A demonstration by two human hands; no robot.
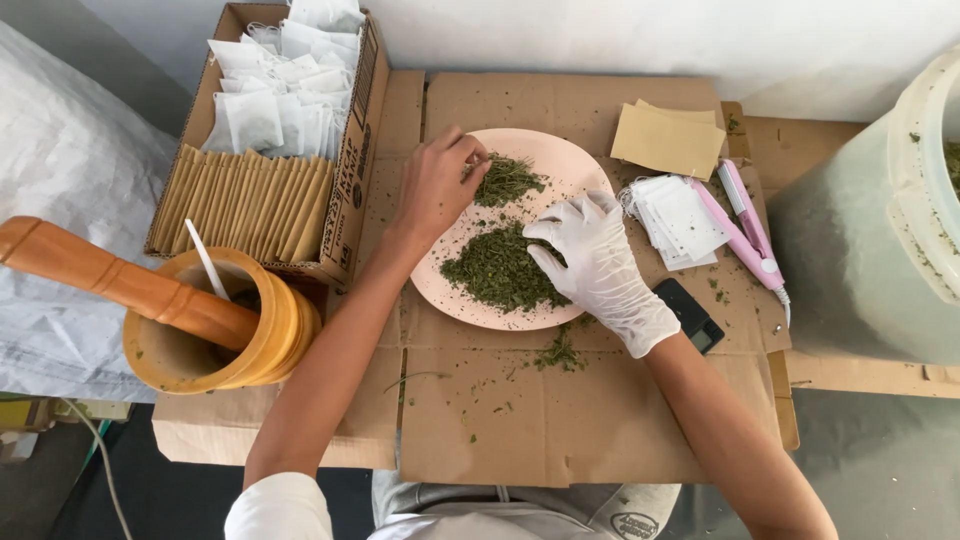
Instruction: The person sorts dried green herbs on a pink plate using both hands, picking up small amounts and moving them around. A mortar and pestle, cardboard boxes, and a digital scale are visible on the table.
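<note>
A pink plate (570,158) lies on cardboard in front of me. It holds a small pile of dried green herbs (510,180) and a larger pile (492,272). My bare left hand (438,185) rests on the plate's upper left rim, its fingertips pinched together at the edge of the small pile. My right hand (600,265), in a white glove, lies over the right side of the larger pile with its fingers spread and the tips touching the herbs.
A cardboard box (360,150) at the left holds white filter bags and brown envelopes. In front of it stands a wooden mortar (275,340) with a pestle (110,275). Right of the plate lie white bags (685,215), brown envelopes (665,140), a pink sealing tong (748,228), a black device (692,315) and a big white tub (870,230).
</note>
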